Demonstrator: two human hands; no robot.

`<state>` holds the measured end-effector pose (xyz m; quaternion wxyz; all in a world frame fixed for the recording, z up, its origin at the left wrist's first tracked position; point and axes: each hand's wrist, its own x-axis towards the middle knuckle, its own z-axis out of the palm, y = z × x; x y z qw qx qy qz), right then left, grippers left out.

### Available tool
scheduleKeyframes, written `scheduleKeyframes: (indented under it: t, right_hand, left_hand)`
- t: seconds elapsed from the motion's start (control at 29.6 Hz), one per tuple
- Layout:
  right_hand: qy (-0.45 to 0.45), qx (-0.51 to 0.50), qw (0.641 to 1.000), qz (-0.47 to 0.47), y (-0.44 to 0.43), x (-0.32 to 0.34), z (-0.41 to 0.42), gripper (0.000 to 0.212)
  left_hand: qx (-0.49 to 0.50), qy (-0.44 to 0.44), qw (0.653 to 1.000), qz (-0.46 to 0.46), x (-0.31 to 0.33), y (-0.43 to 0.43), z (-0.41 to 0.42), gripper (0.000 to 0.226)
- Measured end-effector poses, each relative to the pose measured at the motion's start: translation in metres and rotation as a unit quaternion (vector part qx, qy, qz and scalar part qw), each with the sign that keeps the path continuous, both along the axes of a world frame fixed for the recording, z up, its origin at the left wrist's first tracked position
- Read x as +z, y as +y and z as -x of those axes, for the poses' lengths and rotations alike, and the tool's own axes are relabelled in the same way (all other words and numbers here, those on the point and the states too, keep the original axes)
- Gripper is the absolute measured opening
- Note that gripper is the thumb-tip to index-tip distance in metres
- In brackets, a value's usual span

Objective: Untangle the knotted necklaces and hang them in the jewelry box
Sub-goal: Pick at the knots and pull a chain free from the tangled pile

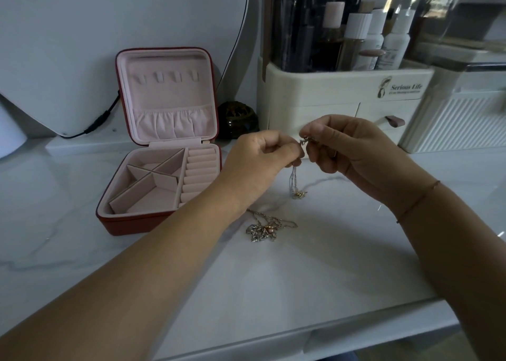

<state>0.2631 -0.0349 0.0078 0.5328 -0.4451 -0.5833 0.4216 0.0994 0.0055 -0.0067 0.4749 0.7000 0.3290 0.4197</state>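
Above the white counter [301, 264], just to the right of the open jewelry box [123, 226], both hands are held up and work on one thin necklace [293, 177]. The left hand [257, 163] pinches the chain between thumb and curled fingers. The right hand [356, 149] pinches a small metal part close against it, maybe the clasp or a knot; it is too small to tell. The fingertips of the two hands almost touch.

Several things could go wrong from here, in my judgement. If the hands pull apart too strongly, a knot can become tighter, or such a fine chain can break. The hanging end may also swing onto the tangled pile [264, 227] of other chains and catch in it. And the chain can slip out of the pinch, because so little of it is held.

The necklace hangs straight down from the place where the two hands meet, under the left fingers. Its gold pendant [299, 195] is on the counter or just over it; I cannot tell which. The tangled pile lies on the counter beside the left wrist, apart from the pendant and nearer to the person. The hooks [164, 77] in the box lid are bare, so nothing is hung yet.
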Motion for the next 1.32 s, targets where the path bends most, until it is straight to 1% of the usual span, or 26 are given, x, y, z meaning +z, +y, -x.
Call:
scheduleKeyframes:
  t: [0.07,0.17,0.24,0.37,0.44,0.54,0.61,0.68,0.78,0.88,0.98,1.05,1.15,1.32]
  right_hand:
    - [-0.002,0.004,1.0,0.002,0.001,-0.002,-0.001,0.026]
    - [0.004,-0.002,1.0,0.002,0.002,-0.003,-0.003,0.012]
    - [0.0,-0.002,1.0,0.003,0.002,-0.003,-0.004,0.01]
    - [-0.014,0.009,1.0,-0.001,0.001,-0.003,-0.003,0.021]
    - [-0.025,0.009,1.0,-0.004,0.001,-0.002,-0.004,0.024]
    - [-0.046,0.009,0.999,-0.005,0.001,-0.003,-0.004,0.023]
    - [-0.05,-0.005,0.999,0.001,0.001,-0.003,-0.004,0.021]
    - [-0.045,-0.022,0.999,0.005,0.002,-0.004,-0.005,0.018]
    - [-0.009,-0.042,0.999,0.011,0.004,-0.004,-0.009,0.01]
    - [0.036,-0.059,0.997,0.028,0.006,-0.004,-0.013,0.013]
    - [0.083,-0.069,0.993,0.049,0.005,-0.003,-0.016,0.014]
    - [0.114,-0.083,0.988,0.061,0.006,-0.003,-0.017,0.014]
    - [0.121,-0.118,0.983,0.069,0.006,-0.003,-0.018,0.018]
    - [0.172,-0.123,0.974,0.086,0.006,-0.003,-0.016,0.017]
  left_hand:
    - [0.001,-0.005,1.0,-0.004,0.001,0.0,0.001,0.011]
    - [0.012,-0.019,1.0,-0.004,0.001,0.0,0.001,0.011]
    - [0.02,-0.027,0.999,0.006,0.001,0.001,0.001,0.009]
    - [0.019,-0.02,1.0,0.014,0.001,0.001,0.002,0.01]
    - [0.014,-0.026,0.999,0.025,0.002,0.001,0.003,0.008]
    - [-0.007,-0.026,0.997,0.071,0.003,0.003,0.004,0.003]
    - [-0.027,-0.045,0.992,0.113,0.002,0.005,0.003,0.008]
    - [-0.043,-0.082,0.984,0.15,0.004,0.006,0.003,0.013]
    - [-0.054,-0.147,0.967,0.199,0.008,0.008,0.004,0.025]
    - [-0.066,-0.204,0.949,0.229,0.012,0.011,0.009,0.023]
    - [-0.068,-0.24,0.94,0.232,0.013,0.013,0.012,0.024]
    - [-0.056,-0.244,0.94,0.232,0.013,0.014,0.012,0.024]
    - [-0.024,-0.217,0.948,0.232,0.012,0.016,0.012,0.024]
    - [-0.002,-0.187,0.958,0.219,0.01,0.018,0.012,0.023]
